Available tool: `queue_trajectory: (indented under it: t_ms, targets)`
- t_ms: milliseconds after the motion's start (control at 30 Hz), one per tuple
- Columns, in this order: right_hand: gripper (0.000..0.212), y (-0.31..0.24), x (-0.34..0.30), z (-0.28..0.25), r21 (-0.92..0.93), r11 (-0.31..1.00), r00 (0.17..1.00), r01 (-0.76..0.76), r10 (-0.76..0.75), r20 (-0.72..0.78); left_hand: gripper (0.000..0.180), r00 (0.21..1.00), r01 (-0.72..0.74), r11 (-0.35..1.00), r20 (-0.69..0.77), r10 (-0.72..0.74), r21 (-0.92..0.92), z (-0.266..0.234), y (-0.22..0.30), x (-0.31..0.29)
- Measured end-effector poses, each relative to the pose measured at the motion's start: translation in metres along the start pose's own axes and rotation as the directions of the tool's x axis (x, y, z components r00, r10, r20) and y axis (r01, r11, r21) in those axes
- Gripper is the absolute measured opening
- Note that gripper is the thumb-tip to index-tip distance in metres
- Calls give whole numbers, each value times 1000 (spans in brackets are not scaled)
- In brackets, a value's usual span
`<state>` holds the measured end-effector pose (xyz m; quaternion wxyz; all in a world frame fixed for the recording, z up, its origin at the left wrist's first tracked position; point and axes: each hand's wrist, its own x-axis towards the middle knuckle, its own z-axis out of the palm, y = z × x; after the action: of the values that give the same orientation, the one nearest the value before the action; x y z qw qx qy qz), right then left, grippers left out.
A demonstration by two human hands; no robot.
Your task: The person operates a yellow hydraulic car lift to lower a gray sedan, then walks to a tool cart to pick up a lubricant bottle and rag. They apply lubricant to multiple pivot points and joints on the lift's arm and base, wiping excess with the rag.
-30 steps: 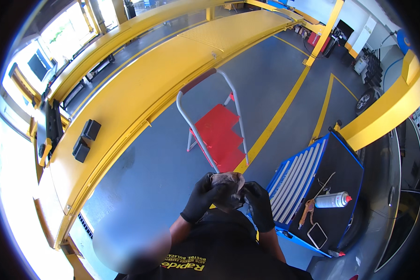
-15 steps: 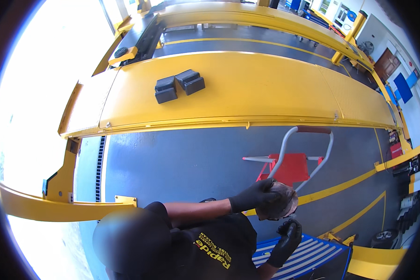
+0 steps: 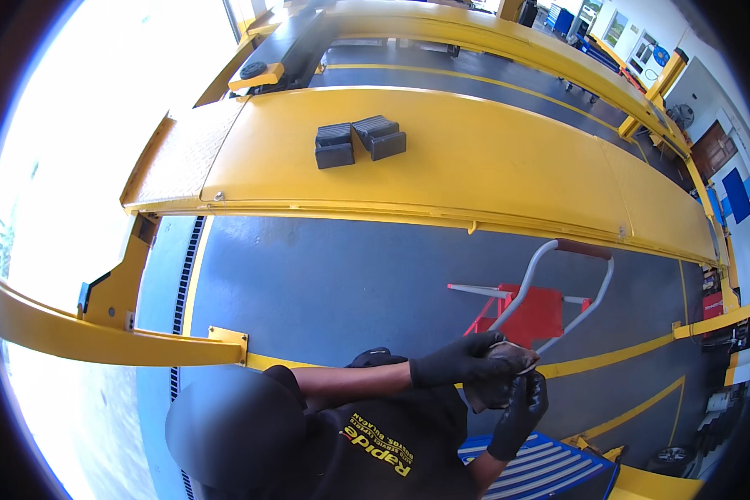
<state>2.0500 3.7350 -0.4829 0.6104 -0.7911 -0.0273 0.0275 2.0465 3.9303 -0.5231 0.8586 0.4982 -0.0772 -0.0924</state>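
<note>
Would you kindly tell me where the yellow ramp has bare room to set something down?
Right of the two black blocks, the yellow ramp is bare up to its right seam; a smaller patch lies between blocks and left seam. The blocks' spot is crowded.

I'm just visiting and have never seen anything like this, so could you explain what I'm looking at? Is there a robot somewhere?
There is no robot here: a person is working with their own two hands, in black gloves. The view comes from a wide fisheye camera worn on the person's head, looking down, which is why straight edges bend.

The left hand holds a crumpled, brownish-grey cloth. The fingers of the right hand are at its edge; whether they pinch it is hard to tell.

Beyond them, two black blocks lie on a long yellow platform. A red step stool with a grey rail stands on the floor, and a blue cabinet shows at the lower edge.
</note>
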Motion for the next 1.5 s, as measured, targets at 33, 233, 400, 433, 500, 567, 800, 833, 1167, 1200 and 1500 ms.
queue_trajectory:
  t_ms: [33, 233, 400, 433, 500, 567, 800, 833, 1167, 1200, 1500]
  targets:
    - [22, -7, -6, -3, 14, 1000, 1000, 4, -4, -28, 59, 1000, 22, 998, 12, -22, 52, 3, -3, 0]
    - [17, -4, -44, -48, 88, 996, 987, -5, 19, -161, 65, 949, 195, 979, 239, -205, 66, 44, -18, 4]
    - [18, 16, -103, -99, 67, 998, 933, -21, 43, -357, 61, 812, 333, 938, 477, -336, 95, 94, -52, 10]
    - [17, 20, -119, -109, 89, 995, 906, -39, 72, -417, 61, 783, 355, 930, 513, -352, 97, 104, -61, 9]
    - [16, 35, -153, -128, 71, 997, 846, -41, 73, -528, 61, 731, 361, 909, 542, -414, 208, 126, -80, 5]
    - [13, 40, -184, -140, 84, 996, 763, -40, 85, -640, 60, 682, 352, 898, 584, -440, 265, 147, -86, 4]
    - [25, 45, -313, -202, -90, 993, 159, -72, -78, -984, 51, 633, 510, 841, 583, -509, 180, 212, -109, -15]
    - [30, 46, -334, -212, -110, 988, 59, -104, -104, -993, 50, 596, 565, 809, 597, -537, 164, 219, -115, -17]
    - [30, 114, -526, -312, 36, 947, -482, -318, -128, -867, 36, 703, 99, 862, 578, -414, 496, 265, -118, -64]
    - [33, 118, -526, -321, 87, 947, -489, -310, -81, -868, 41, 748, 287, 887, 495, -443, 361, 250, -129, -69]
    - [82, 184, -547, -358, 187, 711, -378, -678, -118, -918, 39, 845, -238, 831, 529, -78, 503, 190, -180, -84]
